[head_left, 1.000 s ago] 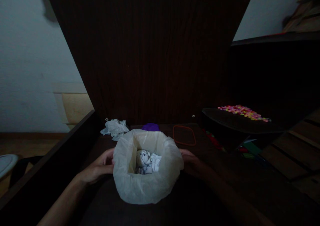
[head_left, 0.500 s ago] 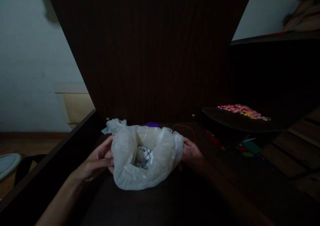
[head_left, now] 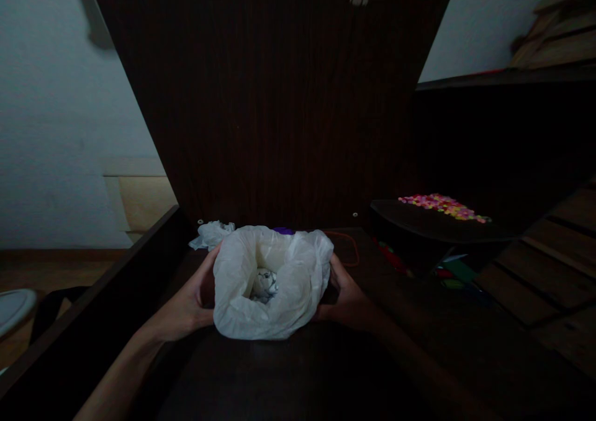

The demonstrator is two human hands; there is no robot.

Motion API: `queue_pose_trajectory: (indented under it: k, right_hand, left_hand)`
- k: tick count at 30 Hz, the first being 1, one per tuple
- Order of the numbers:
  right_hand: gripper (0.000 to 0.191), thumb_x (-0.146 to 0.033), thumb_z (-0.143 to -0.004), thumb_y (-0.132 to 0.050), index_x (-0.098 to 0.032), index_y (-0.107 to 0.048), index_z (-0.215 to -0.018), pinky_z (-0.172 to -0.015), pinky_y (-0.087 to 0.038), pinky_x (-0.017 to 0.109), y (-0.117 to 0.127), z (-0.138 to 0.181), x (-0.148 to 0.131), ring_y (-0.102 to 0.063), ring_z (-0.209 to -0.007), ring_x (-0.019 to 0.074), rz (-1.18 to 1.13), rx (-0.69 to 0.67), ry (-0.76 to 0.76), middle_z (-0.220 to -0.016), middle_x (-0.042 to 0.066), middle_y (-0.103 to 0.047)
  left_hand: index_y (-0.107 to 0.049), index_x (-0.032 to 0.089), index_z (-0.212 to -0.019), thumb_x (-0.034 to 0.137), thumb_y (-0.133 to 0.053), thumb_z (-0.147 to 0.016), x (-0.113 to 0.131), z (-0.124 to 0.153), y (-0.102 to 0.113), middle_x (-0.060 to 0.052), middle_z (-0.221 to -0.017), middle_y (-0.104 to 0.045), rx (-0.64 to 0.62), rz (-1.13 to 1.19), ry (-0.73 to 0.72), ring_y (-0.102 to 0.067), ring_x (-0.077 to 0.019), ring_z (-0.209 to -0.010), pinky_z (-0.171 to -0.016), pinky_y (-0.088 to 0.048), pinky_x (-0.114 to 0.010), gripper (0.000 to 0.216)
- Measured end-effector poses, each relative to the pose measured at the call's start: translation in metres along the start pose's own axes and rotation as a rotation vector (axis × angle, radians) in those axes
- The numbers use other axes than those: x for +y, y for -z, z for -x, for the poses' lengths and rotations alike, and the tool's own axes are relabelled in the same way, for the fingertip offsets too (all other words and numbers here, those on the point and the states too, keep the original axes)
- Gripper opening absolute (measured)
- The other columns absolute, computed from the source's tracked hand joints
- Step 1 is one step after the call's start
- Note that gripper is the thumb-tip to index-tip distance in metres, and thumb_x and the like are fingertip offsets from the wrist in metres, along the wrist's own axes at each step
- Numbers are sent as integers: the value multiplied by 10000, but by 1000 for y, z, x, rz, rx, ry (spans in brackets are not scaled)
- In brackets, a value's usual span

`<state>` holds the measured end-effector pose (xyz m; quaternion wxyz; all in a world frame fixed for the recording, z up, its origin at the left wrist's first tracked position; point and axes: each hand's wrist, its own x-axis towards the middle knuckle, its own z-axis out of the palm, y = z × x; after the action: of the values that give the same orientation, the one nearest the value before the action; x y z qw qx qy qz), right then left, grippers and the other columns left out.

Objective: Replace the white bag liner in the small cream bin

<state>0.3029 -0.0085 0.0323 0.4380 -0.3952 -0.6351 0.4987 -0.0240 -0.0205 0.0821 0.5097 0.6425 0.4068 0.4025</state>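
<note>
A small bin lined with a white plastic bag stands in the middle of the dark wooden surface, its liner folded over the rim. Inside lies crumpled white paper with dark lines on it. My left hand grips the bin's left side, thumb toward the near side and fingers partly hidden behind. On the opposite side my right hand holds it the same way, in deep shadow. Just behind the bin, to the left, sits a crumpled pale plastic bag.
A tall dark panel rises behind. At right, a corner shelf bears pink and yellow flower-like pieces. An orange loop and a purple thing lie behind the bin. A raised dark edge runs along the left.
The bin has shifted slightly away from me and its opening looks a little narrower. Both hands have moved their hold, with the thumbs now lower on its near side. The view has shifted slightly.
</note>
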Motion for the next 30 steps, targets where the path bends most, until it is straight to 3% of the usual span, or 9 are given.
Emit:
queue_pose_trajectory:
  k: [4, 13, 20, 24, 27, 30]
  right_hand:
    - [1350, -342, -455, -995, -283, -254, -1581, -1232, -250, 524, -1, 1, -3, -289, -1512, 328, 49, 5, -8, -1621, 148, -337]
    - [1147, -422, -671, -900, -260, -226, -1584, -1245, -199, 498, -5, -3, -22, -313, -1498, 308, 83, -58, 138, -1630, 142, -312]
    - [1107, -465, -692, -875, -246, -243, -1575, -1240, -198, 502, -4, -3, -24, -292, -1501, 329, 147, -70, 137, -1631, 143, -314]
    - [1131, -497, -673, -877, -254, -241, -1577, -1223, -239, 511, -1, -2, -24, -327, -1481, 349, 175, -55, 124, -1614, 143, -344]
    - [1070, -532, -684, -857, -249, -301, -1554, -1207, -276, 497, -1, -4, -28, -363, -1457, 351, 170, -55, 177, -1584, 138, -395]
    - [1040, -555, -692, -840, -237, -329, -1540, -1186, -310, 494, -2, -5, -32, -403, -1426, 354, 184, -53, 195, -1560, 143, -425]
  left_hand:
    - [-92, 258, -1621, 419, -980, -518, 7, -1, -8, -203, -1662, -242, 46, -114, -18, -327, -416, -1491, -1202, -334, -508, 1426]
    - [-254, 273, -1588, 414, -953, -548, 14, -1, -22, -137, -1639, -331, 125, -246, -163, -336, -424, -1487, -1225, -290, -538, 1261]
    - [-337, 245, -1554, 426, -966, -489, 17, 1, -24, -150, -1589, -420, 115, -362, -185, -398, -448, -1444, -1221, -278, -572, 1250]
    - [-375, 247, -1542, 441, -886, -649, 17, 6, -29, -141, -1543, -487, 81, -479, -163, -513, -407, -1362, -1184, -359, -553, 1047]
    - [-435, 225, -1519, 524, -745, -796, 19, 12, -33, -138, -1576, -447, 82, -613, -130, -460, -393, -1410, -1201, -331, -543, 841]
    - [-544, 219, -1445, 611, -612, -859, 24, 16, -36, -130, -1541, -499, 120, -733, -103, -481, -387, -1397, -1175, -380, -517, 708]
